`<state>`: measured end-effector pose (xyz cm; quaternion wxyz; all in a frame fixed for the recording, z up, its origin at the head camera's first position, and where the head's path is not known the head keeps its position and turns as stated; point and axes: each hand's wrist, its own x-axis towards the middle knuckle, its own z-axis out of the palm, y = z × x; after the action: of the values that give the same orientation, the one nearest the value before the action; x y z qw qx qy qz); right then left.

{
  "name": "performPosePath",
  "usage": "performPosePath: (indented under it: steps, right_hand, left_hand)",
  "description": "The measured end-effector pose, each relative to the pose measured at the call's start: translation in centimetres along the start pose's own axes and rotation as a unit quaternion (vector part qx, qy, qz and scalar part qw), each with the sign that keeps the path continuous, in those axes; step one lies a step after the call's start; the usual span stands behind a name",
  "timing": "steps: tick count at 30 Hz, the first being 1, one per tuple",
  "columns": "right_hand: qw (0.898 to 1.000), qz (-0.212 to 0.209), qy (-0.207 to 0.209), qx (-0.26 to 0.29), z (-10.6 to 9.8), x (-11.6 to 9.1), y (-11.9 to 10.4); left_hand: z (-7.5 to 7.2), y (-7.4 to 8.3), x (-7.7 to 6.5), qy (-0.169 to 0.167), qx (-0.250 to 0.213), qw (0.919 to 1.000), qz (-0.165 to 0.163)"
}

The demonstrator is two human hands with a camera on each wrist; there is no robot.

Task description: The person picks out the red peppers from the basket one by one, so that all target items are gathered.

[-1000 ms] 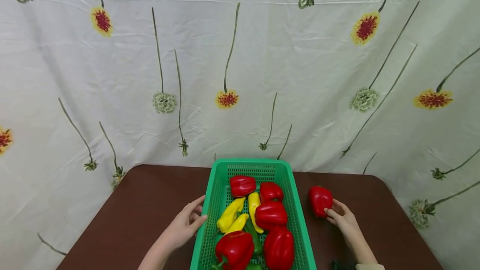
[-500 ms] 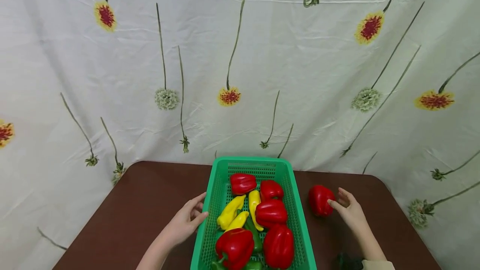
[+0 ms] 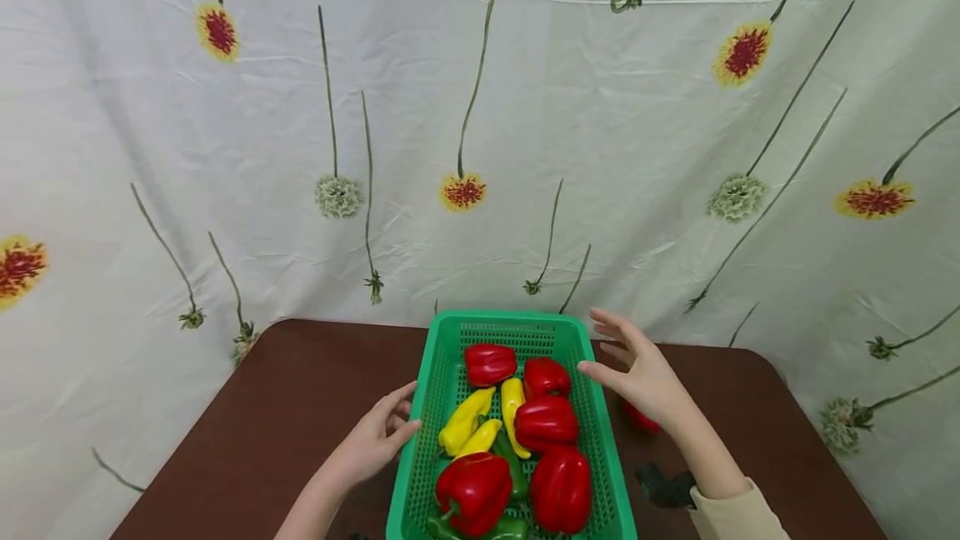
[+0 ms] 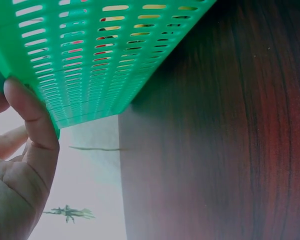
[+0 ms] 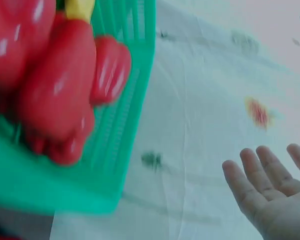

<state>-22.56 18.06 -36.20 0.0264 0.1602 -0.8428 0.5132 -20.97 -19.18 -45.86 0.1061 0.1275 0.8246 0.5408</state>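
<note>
A green perforated plastic basket (image 3: pixel 600 440) holds several red bell peppers (image 3: pixel 560 490), yellow peppers (image 3: pixel 462 423) and green peppers (image 3: pixel 510 473). At its left rim, my left hand (image 3: pixel 375 440) holds the edge; the left wrist view shows the thumb and fingers curled against the rim. My right hand (image 3: pixel 637 369) hovers by the basket's upper right rim, fingers spread and nothing in them. In the right wrist view its palm and fingers (image 5: pixel 262 182) show apart from the basket. Another red bell pepper (image 3: pixel 639 418) lies on the table, mostly hidden behind the right hand and forearm.
The brown wooden table (image 3: pixel 322 382) extends on both sides of the basket. A dark object (image 3: pixel 663 486) lies close to the right wrist, its kind unclear. Behind the table hangs a white cloth (image 3: pixel 487 107) with printed flowers.
My right hand has let go of the red bell pepper on the table, then moved up and left toward the basket rim. The left hand stays at the left rim.
</note>
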Motion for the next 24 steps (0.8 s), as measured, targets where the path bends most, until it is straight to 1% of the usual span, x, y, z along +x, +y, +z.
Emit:
performPosePath:
  steps: [3,6,11,15,19,24]
  right_hand:
    - [0.998,-0.034,-0.044,0.01,2.6,0.2,-0.9]
    - [0.995,-0.042,-0.092,0.009,4.7,0.1,-1.4]
    - [0.982,-0.057,-0.178,0.001,6.9,0.3,-1.4]
    - [0.967,-0.052,-0.248,-0.029,8.2,0.3,-1.4]
    - [0.947,-0.043,-0.312,-0.059,9.2,0.4,-1.3]
    - [0.926,-0.038,-0.368,-0.08,10.5,0.5,-1.3]
  left_hand:
    - [0.0,0.1,0.0,-0.002,-0.007,1.0,-0.006]
    - [0.0,0.1,-0.1,0.0,-0.008,0.9999,-0.007]
    - [0.0,0.1,-0.2,0.006,-0.005,1.0,-0.006]
    - [0.0,0.0,-0.1,0.004,0.0,1.0,-0.006]
    - [0.0,0.1,-0.1,0.002,0.004,1.0,-0.005]
    - [-0.1,0.2,-0.2,0.005,0.006,1.0,-0.006]
